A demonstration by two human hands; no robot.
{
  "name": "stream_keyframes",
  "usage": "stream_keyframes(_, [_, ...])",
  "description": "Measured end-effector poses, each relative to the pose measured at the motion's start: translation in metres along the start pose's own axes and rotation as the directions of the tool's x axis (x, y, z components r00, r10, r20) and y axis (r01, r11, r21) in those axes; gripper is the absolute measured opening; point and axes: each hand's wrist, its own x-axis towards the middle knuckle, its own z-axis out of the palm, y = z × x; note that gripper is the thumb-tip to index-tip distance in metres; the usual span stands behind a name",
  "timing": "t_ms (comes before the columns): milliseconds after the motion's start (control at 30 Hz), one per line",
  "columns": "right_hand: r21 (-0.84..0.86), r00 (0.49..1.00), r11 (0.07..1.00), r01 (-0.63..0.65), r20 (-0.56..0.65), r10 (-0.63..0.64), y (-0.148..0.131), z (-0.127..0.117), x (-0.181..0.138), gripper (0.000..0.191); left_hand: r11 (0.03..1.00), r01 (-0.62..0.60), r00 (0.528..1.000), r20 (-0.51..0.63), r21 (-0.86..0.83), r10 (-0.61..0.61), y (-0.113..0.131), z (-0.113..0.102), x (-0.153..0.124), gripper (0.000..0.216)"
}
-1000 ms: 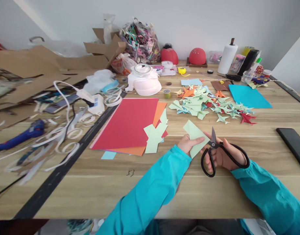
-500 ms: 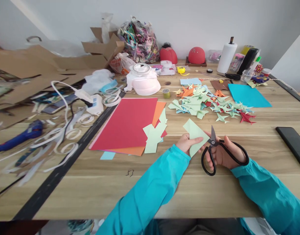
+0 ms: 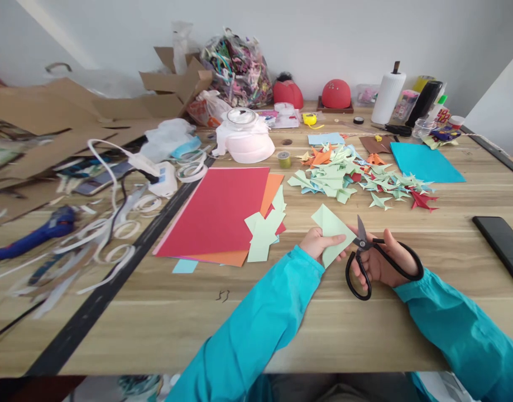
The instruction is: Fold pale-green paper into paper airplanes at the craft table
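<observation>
My left hand (image 3: 317, 244) pinches a folded sheet of pale green paper (image 3: 332, 224), thumb on top and fingers behind it. In my right hand (image 3: 384, 262) is a pair of black-handled scissors (image 3: 364, 244), their blades parted at the paper's right corner. Part of my right fingers lies hidden behind the scissors and paper. Beyond the hands spreads a heap of folded paper pieces (image 3: 334, 176), mostly pale green with some orange, red and blue. Left of my hands, loose green paper pieces (image 3: 262, 237) overlap a stack of red and orange sheets (image 3: 223, 209).
A phone (image 3: 501, 245) lies at the right edge. Blue paper (image 3: 426, 162) and a thread spool (image 3: 283, 159) sit farther back. At left are a blue glue gun (image 3: 36, 231), tangled white strips, a power strip (image 3: 164, 178) and cardboard boxes (image 3: 172, 89).
Both hands, with the paper and scissors, have shifted very slightly to the left. Their grips look the same, and the other things on the table have stayed in place.
</observation>
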Motion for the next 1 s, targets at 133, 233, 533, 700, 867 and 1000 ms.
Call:
stream_keyframes(133, [0.035,0.998,0.999,0.002,0.061,-0.004,-0.001,-0.0012,-0.0009,0.079,1.0,0.0,1.0,0.016,0.003,-0.001,0.0009,-0.0002,-0.0005,0.049])
stream_keyframes(233, [0.028,0.999,1.0,-0.009,0.043,0.008,-0.001,-0.0014,-0.0011,0.078,1.0,0.0,1.0,0.011,0.011,-0.001,0.0013,-0.0002,-0.0008,0.048])
stream_keyframes(533, [-0.035,0.998,0.998,-0.045,-0.039,0.044,-0.0067,0.0008,-0.0035,0.084,1.0,-0.009,0.997,-0.08,0.021,0.011,0.0025,-0.0042,0.0009,0.028])
stream_keyframes(700, [-0.048,0.999,0.998,-0.044,-0.009,0.044,-0.0058,0.0013,-0.0047,0.081,1.0,0.009,1.0,-0.024,0.002,-0.009,0.0021,-0.0057,0.0004,0.033])
stream_keyframes(867, [-0.056,0.997,0.997,-0.051,0.052,0.054,-0.0019,0.0036,-0.0036,0.078,0.999,0.028,0.986,0.163,0.02,-0.031,0.0,-0.0034,-0.0031,0.053])
stream_keyframes(1000, [-0.062,0.996,0.995,-0.076,0.033,0.078,-0.0025,0.0029,-0.0039,0.078,1.0,-0.012,0.992,0.127,-0.021,0.014,-0.0007,-0.0003,-0.0028,0.048])
